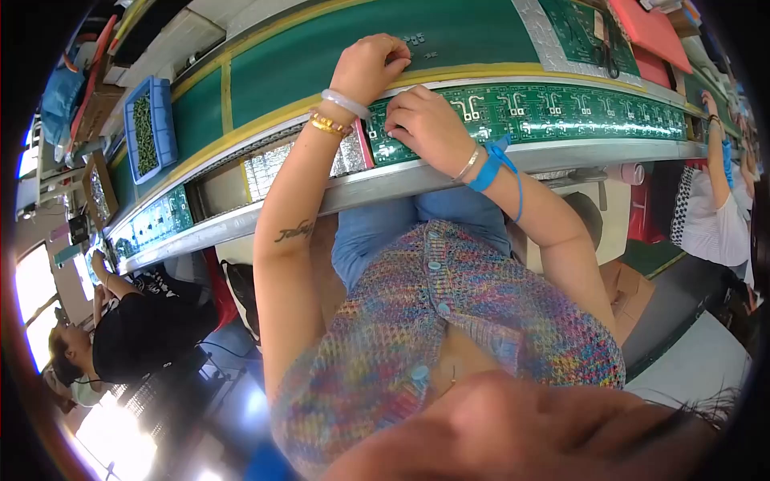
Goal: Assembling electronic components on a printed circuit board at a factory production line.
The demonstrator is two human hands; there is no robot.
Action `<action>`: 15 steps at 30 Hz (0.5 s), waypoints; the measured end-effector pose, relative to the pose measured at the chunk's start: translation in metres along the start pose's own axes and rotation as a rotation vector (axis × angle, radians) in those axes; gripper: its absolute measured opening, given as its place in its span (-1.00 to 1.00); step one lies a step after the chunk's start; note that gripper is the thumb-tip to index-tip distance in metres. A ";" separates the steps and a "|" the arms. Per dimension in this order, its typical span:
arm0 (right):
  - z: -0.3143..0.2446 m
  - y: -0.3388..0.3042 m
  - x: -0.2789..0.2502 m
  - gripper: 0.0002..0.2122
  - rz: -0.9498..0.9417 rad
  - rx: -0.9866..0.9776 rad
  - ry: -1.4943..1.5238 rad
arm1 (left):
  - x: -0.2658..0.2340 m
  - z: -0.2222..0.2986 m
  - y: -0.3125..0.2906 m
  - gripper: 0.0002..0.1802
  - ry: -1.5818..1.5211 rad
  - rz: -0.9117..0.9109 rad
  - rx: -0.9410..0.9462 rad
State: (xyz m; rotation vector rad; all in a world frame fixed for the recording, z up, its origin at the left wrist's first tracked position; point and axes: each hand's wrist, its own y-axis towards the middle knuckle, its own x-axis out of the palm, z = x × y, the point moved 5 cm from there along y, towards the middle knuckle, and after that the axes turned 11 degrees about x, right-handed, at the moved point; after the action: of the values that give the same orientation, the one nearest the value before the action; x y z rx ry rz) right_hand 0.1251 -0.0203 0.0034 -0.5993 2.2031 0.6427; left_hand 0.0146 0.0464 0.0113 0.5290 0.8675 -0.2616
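My left hand [371, 66] is over the green mat, its fingers curled and closed beside a few small grey parts [414, 38]. Whatever those fingertips may pinch is too small to make out. Below it, my right hand [429, 124] reaches over the left end of a long green circuit board [553, 112], which lies in a metal track. The right fingers are bent and drawn together close to the board's surface. Anything between them is hidden. White printed outlines and metal pads repeat along the board.
The metal rail [529, 151] runs between my body and the board. A blue bin [163, 120] full of small dark green parts stands left on the bench. Scissors [609, 60] lie at the upper right near a red tray [654, 36]. Other people work at both ends of the line.
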 end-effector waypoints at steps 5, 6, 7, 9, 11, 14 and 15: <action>-0.007 0.004 0.015 -0.93 0.019 -0.022 -0.036 | -0.026 0.002 -0.035 -0.81 -0.214 0.111 -0.113; -0.008 0.004 0.016 -0.93 0.017 -0.027 -0.032 | -0.028 -0.001 -0.044 -0.83 -0.270 0.168 -0.106; -0.009 0.004 0.017 -0.93 0.019 -0.027 -0.037 | -0.030 -0.003 -0.052 -0.83 -0.267 0.171 -0.109; -0.011 0.004 0.017 -0.93 0.019 -0.027 -0.043 | -0.030 -0.010 -0.067 -0.83 -0.306 0.165 -0.188; -0.014 0.004 0.015 -0.93 0.028 -0.032 -0.080 | -0.027 -0.015 -0.078 -0.84 -0.355 0.144 -0.272; -0.020 0.002 0.015 -0.93 0.038 -0.078 -0.121 | -0.024 -0.013 -0.089 -0.84 -0.379 0.167 -0.242; -0.023 0.001 0.013 -0.93 0.037 -0.078 -0.122 | -0.021 -0.012 -0.091 -0.85 -0.376 0.134 -0.280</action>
State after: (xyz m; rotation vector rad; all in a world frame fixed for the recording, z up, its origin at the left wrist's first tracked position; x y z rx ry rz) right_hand 0.1046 -0.0358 0.0073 -0.5455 2.0878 0.7674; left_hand -0.0456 -0.0233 -0.0090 0.2618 0.4896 -0.1084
